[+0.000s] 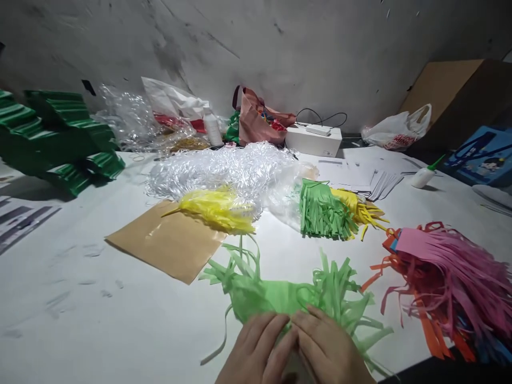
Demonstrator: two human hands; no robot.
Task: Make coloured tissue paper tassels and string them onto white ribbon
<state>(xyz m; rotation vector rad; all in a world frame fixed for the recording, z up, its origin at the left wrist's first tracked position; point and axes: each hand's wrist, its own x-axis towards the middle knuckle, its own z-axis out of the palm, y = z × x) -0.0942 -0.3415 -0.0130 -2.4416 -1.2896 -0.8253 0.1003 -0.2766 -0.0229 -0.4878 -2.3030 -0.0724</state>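
Light green fringed tissue paper [276, 297] lies on the white tabletop, its cut strips spreading to both sides. My left hand [258, 346] is closed on the near edge of this paper, fingers bent and pressed together. Close beside it, my right hand [326, 344] grips the same edge, and the fingertips of the two hands nearly meet. My thumbs and the part of the edge under the fingers are mostly hidden. Just beyond the paper, a yellow tissue tassel [218, 208] with a twisted tip rests partly on a brown sheet [164, 242].
Pink fringed paper [444, 256] over orange strips is piled at right. Green fringed paper [322, 210] and yellow fringe [352, 205] lie mid-table, near shiny white shreds [224, 168]. A glue bottle [424, 175] stands at right; green folded pieces [60, 138] stand at left.
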